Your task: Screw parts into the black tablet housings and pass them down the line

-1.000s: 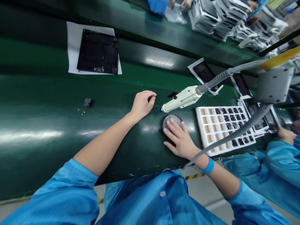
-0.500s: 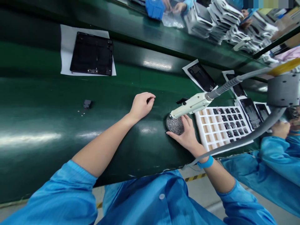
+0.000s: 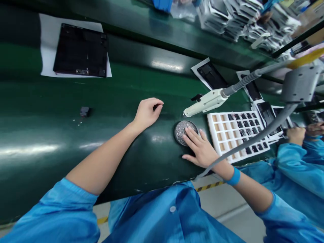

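My right hand (image 3: 202, 148) is open, its fingers spread and the fingertips resting on a round dish (image 3: 180, 130) filled with small metallic pieces that look like screws. Just beyond the dish hangs a pale electric screwdriver (image 3: 204, 104), its tip pointing down and left; neither hand is on it. My left hand (image 3: 148, 113) lies on the green bench with fingers curled towards the thumb. What it holds, if anything, is hidden. Left of it sit a small black block (image 3: 84, 111) and a few tiny white specks (image 3: 79, 124).
A black panel (image 3: 81, 50) lies on white sheeting at the far left. To the right is a white compartment tray (image 3: 222, 138) of small black parts, crossed by a grey cable (image 3: 253, 140). Stacked packets (image 3: 217, 17) stand on the back shelf. A co-worker's hands (image 3: 296, 135) are at the right.
My right hand has gone from gripping the dish's side to lying spread over it. The screwdriver tip, earlier at the dish, is now apart from it. The view has shifted slightly.
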Available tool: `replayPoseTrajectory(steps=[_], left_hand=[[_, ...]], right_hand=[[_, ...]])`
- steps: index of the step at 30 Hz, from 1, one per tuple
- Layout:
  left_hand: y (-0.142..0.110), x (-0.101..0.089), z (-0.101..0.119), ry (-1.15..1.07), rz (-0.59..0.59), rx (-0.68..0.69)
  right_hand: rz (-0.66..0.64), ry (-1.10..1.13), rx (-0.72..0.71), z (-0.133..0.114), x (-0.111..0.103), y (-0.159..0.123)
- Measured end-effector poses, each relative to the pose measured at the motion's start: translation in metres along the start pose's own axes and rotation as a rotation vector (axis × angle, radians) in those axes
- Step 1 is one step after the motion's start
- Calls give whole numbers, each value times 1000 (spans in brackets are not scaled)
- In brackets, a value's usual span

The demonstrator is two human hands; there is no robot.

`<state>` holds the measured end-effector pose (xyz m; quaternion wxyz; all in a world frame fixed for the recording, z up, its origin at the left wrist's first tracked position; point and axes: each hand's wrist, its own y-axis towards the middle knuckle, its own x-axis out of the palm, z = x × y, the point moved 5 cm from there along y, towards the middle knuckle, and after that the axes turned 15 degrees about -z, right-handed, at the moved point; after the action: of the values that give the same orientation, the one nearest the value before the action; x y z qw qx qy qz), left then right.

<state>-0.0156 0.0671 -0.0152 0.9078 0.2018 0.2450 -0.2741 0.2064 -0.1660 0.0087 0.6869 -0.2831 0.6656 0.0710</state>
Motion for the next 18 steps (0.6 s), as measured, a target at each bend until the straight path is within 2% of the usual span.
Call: replayPoseTrajectory(steps=[4,7,10,14,16,18], left_hand=[[1,1,2,19,-1,-17],[-2,-3,3,19,-2,-22],[-2,-2,5,19,-1,-30],[2,4,7,31,-10,-35],[2,3,7,29,4,-18],[1,2,6,19,10,-1]], right_hand=[[-23,-7,-111,-12,1,1],[-20,-4,-59,-7,-4,13],[25,-1,-32,0,-8,-1],[13,33,-197,-6,-2,-20],[54,48,-265,-2,1,-11],[162,96,-182,15,2,7]])
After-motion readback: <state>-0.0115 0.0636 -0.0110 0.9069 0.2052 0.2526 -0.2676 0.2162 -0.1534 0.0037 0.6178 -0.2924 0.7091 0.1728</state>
